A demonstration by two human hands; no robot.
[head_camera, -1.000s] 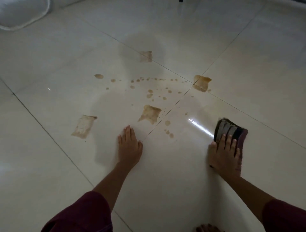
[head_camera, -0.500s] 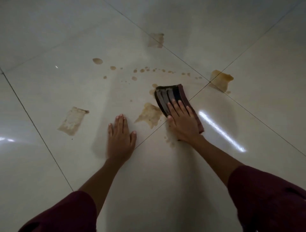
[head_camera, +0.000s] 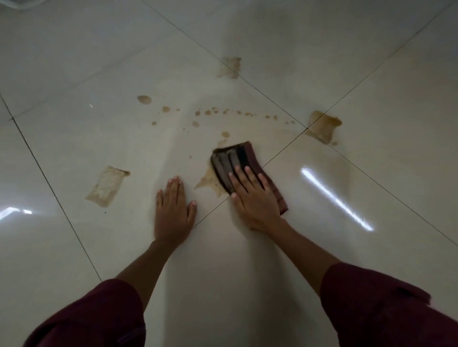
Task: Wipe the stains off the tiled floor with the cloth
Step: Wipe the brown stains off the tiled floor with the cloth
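A folded dark striped cloth (head_camera: 235,158) with a maroon edge lies flat on the glossy pale tiled floor (head_camera: 247,272). My right hand (head_camera: 255,198) presses down on it, fingers spread over its near half. The cloth covers part of a brown stain (head_camera: 209,182) at the middle. My left hand (head_camera: 173,210) rests flat on the tile just left of that stain, holding nothing. Other brown stains show: a rectangular patch (head_camera: 106,185) at the left, one (head_camera: 322,126) at the tile corner on the right, a faint one (head_camera: 230,66) farther off, and a trail of several drops (head_camera: 210,111).
Dark grout lines (head_camera: 49,183) cross the floor diagonally. A bright light reflection (head_camera: 334,198) streaks the tile right of the cloth. Maroon sleeves (head_camera: 384,309) frame the bottom of the view. A white object's edge (head_camera: 14,2) shows at the top left corner.
My right hand slid the cloth from the right side leftward onto the middle stain, then a little nearer over it. My left hand stayed planted on the tile.
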